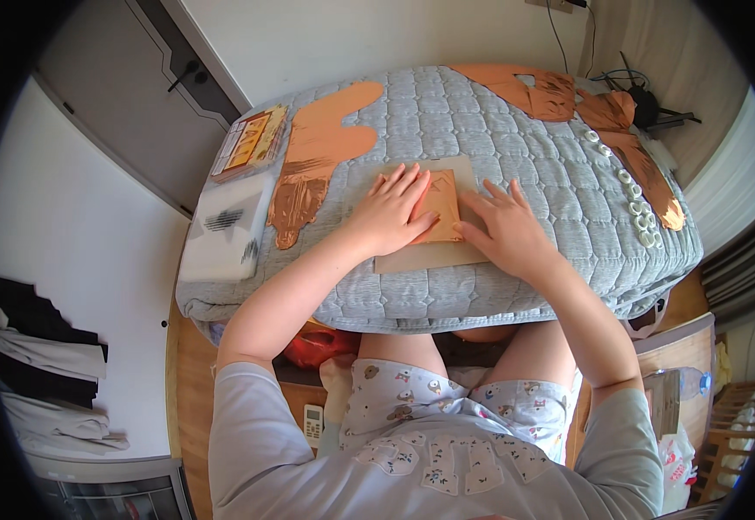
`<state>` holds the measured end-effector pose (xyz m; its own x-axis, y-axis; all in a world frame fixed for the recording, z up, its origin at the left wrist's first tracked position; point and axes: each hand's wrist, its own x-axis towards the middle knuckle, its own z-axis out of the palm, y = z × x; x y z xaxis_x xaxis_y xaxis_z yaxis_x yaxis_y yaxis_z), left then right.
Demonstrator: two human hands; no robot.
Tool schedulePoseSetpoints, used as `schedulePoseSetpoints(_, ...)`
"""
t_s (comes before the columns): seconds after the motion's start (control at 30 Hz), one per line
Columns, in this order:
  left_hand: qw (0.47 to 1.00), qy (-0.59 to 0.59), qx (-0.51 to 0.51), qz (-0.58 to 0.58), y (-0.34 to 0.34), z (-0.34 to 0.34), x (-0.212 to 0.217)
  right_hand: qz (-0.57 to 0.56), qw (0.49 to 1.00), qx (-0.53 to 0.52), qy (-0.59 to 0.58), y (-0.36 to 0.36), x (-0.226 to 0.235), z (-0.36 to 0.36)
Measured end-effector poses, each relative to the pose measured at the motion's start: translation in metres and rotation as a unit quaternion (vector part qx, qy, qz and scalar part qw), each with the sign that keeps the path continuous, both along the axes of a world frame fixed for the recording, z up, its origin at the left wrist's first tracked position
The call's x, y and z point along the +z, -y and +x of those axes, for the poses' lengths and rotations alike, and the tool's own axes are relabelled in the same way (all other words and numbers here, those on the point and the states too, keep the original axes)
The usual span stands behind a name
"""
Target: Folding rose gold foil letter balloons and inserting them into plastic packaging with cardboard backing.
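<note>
An orange-gold square packet or sheet [441,212] lies on a flat grey-beige board [429,256] on the bed. My left hand [392,211] rests on the left part of the square, its fingers stretched out and pointing away from me. At the square's right edge is my right hand [509,224], fingers spread, its thumb close to or touching the edge. Neither hand grips anything. What lies under my left palm is hidden.
The quilted grey bed cover [429,121] carries copper-orange cutout sheets at left [321,130] and far right [538,91]. White rings [636,208] line the right side. A white plastic-wrapped stack [226,230] and a pack of yellow-orange packets [252,143] sit at the left edge.
</note>
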<state>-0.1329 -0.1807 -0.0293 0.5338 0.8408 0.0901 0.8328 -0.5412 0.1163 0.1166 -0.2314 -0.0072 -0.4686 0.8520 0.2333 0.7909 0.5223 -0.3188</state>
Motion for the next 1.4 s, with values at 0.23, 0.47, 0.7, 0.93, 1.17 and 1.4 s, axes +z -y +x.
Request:
schedulePoseSetpoints(0.23,1.000,0.006,0.009,-0.009,0.003,0.001,0.005,-0.035,0.994,0.028,-0.097,0.004,-0.008,-0.025)
schedulePoseSetpoints(0.47,1.000,0.024,0.012,-0.002,0.008,0.006,0.004,-0.002,0.996,-0.001,-0.086,0.018,-0.011,-0.030)
schedulePoseSetpoints(0.7,1.000,0.022,-0.016,0.004,0.009,0.000,0.004,-0.037,0.985,-0.009,-0.167,0.020,-0.010,-0.035)
schedulePoseSetpoints(0.93,0.999,0.030,-0.019,0.017,0.008,-0.001,-0.001,0.009,0.992,0.000,-0.126,0.021,-0.014,-0.035)
schedulePoseSetpoints(1.17,0.996,0.019,-0.088,-0.008,-0.002,0.008,0.006,-0.082,0.984,0.029,-0.154,0.024,-0.001,-0.006)
schedulePoseSetpoints(1.4,0.953,-0.094,-0.278,-0.081,-0.014,0.055,0.063,0.048,0.977,-0.117,-0.173,0.023,0.004,0.101)
